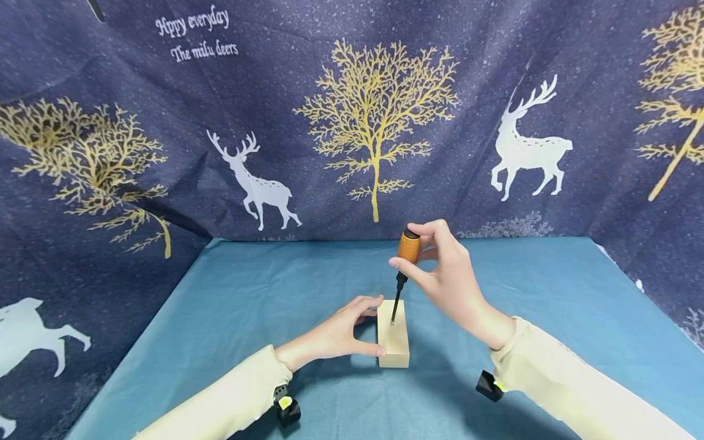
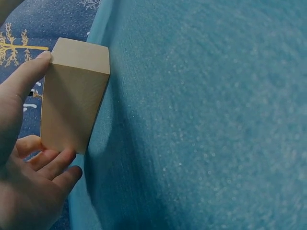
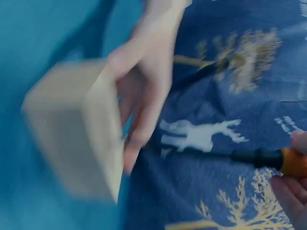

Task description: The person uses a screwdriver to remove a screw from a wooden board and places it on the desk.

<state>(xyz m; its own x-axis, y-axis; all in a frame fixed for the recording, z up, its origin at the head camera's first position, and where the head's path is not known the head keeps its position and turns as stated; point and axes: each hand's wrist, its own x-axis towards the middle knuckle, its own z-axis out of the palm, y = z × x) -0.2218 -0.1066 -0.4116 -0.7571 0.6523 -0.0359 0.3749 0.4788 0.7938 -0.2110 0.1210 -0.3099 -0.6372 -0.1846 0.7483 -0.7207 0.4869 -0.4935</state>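
A pale wooden block (image 1: 393, 345) stands on the blue cloth, its long side running away from me. My left hand (image 1: 338, 333) holds it from the left, thumb near its front end and fingers at its far end; the left wrist view also shows this grip on the block (image 2: 74, 103). Above it, my right hand (image 1: 451, 278) grips the orange handle of a screwdriver (image 1: 409, 247) between thumb and fingers. Its dark shaft slants down, and the tip meets the block's top face at a small metallic spot. In the right wrist view the screwdriver (image 3: 292, 160) points toward the block, which is blurred.
A blue cloth (image 1: 264, 275) covers the table. Behind it hangs a dark blue backdrop (image 1: 330, 214) printed with trees and deer. Black devices, one under the left sleeve (image 1: 288, 414) and one under the right sleeve (image 1: 488, 386), sit at the wrists.
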